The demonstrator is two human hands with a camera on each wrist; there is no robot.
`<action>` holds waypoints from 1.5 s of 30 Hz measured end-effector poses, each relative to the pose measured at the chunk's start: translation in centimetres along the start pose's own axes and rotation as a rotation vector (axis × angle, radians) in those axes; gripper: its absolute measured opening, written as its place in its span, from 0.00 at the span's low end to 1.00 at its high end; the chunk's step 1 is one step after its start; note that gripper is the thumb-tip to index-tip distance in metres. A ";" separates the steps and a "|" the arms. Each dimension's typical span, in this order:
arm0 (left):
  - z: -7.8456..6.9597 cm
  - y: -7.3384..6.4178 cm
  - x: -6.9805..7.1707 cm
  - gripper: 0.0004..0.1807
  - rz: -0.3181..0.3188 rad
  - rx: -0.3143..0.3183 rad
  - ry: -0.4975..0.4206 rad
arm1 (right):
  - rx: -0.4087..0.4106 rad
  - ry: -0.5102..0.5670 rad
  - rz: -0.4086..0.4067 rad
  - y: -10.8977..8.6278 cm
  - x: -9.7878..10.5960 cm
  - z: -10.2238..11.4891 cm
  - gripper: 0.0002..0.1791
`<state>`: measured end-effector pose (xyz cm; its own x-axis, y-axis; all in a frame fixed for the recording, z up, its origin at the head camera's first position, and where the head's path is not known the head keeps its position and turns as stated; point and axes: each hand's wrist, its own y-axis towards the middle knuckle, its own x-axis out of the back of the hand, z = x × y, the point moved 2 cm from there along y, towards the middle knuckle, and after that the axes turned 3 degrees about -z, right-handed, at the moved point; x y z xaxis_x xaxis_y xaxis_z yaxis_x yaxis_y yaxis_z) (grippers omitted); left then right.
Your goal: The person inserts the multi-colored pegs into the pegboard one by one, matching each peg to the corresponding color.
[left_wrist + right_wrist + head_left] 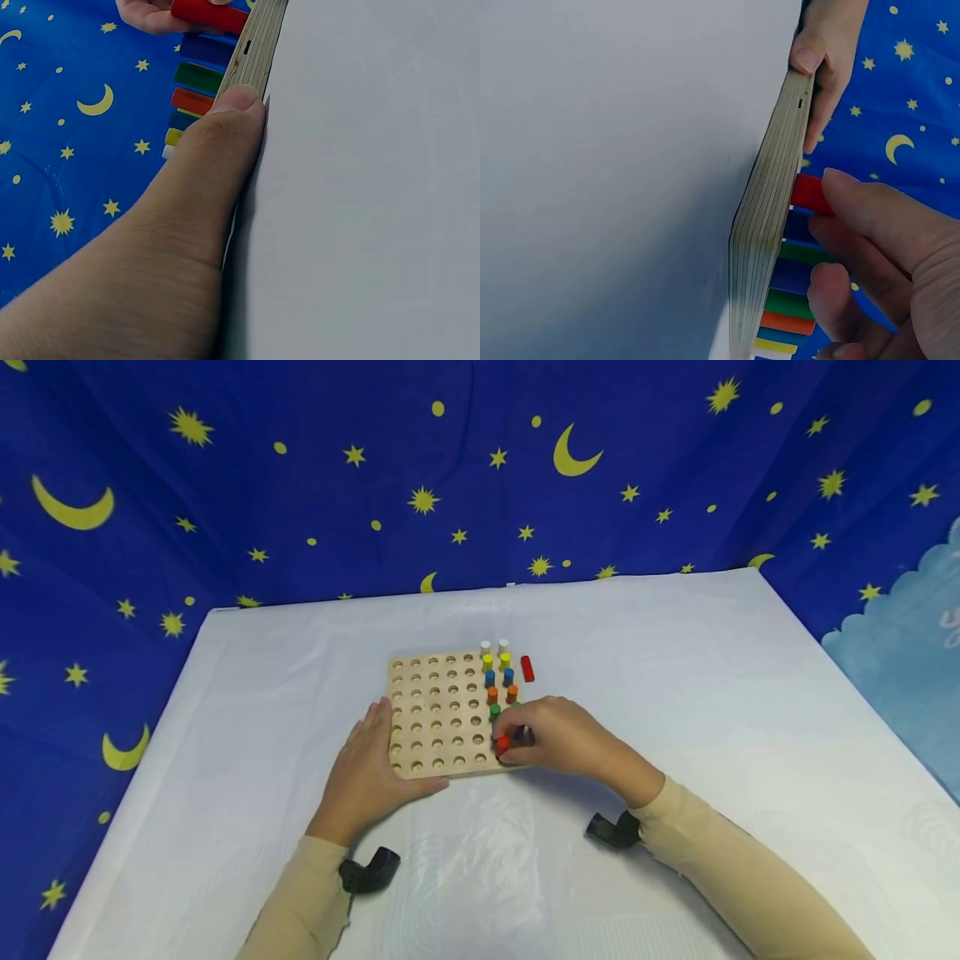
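Note:
A wooden pegboard [444,732] lies on the table, its left columns bare holes. Between thumb and fingertips, my right hand [562,737] pinches a red peg [809,193], which stands upright at the board's front row. My left hand [367,768] rests against the board's front left corner, fingers straight along the left side and thumb [236,101] on the front edge. Two columns of pegs rise on the right: white [485,647], yellow [487,662], blue [490,678], orange [492,695], green [495,712] and purple [791,275]. My right hand partly hides the nearest ones.
A loose red peg [527,668] lies on the white table [675,652] just right of the board. Black wrist cameras [370,871] sit under both sleeves. Blue cloth [480,468] with moons and stars hangs behind the table.

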<state>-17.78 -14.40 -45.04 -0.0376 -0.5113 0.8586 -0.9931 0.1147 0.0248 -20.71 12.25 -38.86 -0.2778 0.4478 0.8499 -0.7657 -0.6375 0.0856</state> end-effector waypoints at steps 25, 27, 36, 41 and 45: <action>-0.1 0.0 0.1 0.83 -0.003 0.000 -0.011 | -0.098 0.274 -0.149 -0.2 3.2 -1.8 0.06; -0.1 0.0 0.1 0.83 -0.006 -0.002 -0.016 | -0.138 0.252 -0.198 0.1 3.7 -2.8 0.06; -0.2 -0.1 0.1 0.83 -0.003 0.004 -0.015 | -0.355 0.106 -0.154 2.3 3.9 -7.0 0.14; -0.2 -0.1 0.1 0.82 -0.005 0.003 -0.009 | -0.440 0.046 -0.076 3.6 3.6 -8.2 0.20; -0.3 -0.1 0.1 0.82 -0.005 0.000 -0.012 | -0.463 -0.032 -0.035 4.4 3.2 -8.5 0.25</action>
<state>-17.62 -14.21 -44.81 -0.0335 -0.5218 0.8524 -0.9932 0.1122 0.0297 -29.94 16.25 -40.16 -0.2347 0.4399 0.8668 -0.9547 -0.2721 -0.1204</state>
